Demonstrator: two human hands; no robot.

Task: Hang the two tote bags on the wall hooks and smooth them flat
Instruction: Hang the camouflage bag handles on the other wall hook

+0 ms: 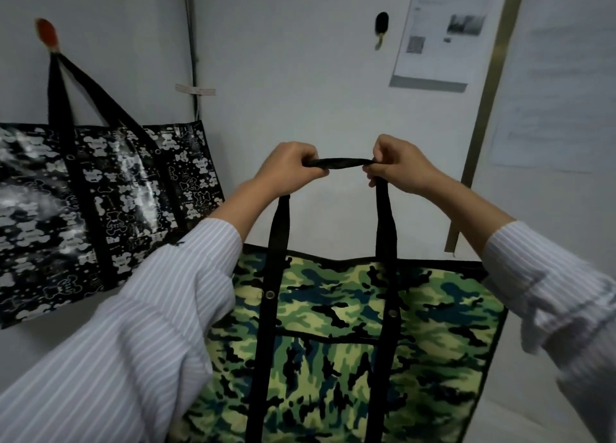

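Observation:
A green camouflage tote bag (pixel 336 349) hangs in front of me by its black handles (pixel 338 163). My left hand (pixel 288 167) and my right hand (pixel 398 164) each grip one end of the handles' top, stretching it level between them. Above and to the right, a black wall hook (pixel 381 29) sits bare on the white wall. A black tote bag with white bear prints (pixel 100 209) hangs at the left, its black straps looped over a red wall hook (pixel 47 35). It lies tilted against the wall.
A paper notice (pixel 440 32) is stuck on the wall to the right of the black hook. A brass-coloured strip (pixel 490 109) runs down the wall at the right. A thin grey cable (pixel 191 42) runs vertically between the two hooks.

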